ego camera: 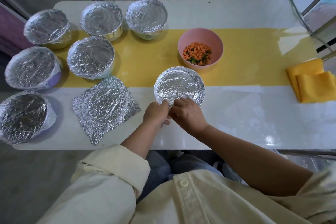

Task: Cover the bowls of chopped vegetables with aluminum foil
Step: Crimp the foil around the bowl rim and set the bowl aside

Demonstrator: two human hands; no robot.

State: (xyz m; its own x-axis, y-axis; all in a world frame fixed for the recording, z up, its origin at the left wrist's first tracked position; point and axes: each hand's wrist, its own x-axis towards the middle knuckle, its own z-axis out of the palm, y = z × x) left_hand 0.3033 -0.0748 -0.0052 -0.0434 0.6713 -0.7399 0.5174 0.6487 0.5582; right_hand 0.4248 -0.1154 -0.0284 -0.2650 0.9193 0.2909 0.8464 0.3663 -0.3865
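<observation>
together, left hand [157, 112] and right hand [188, 113] pinch the round foil [179, 85] — near edge.

The table [236, 114] top is glossy and smooth, catching bright reflections toward its right edge. The covered bowls [101, 18] at the left edge, the loose foil sheet [105, 107] by the front edge and the round foil piece [179, 85] show shiny, finely crinkled metal. The pink bowl [217, 42] looks smooth, matt plastic. The yellow cloth [312, 82] at the right edge is soft and matt.
</observation>
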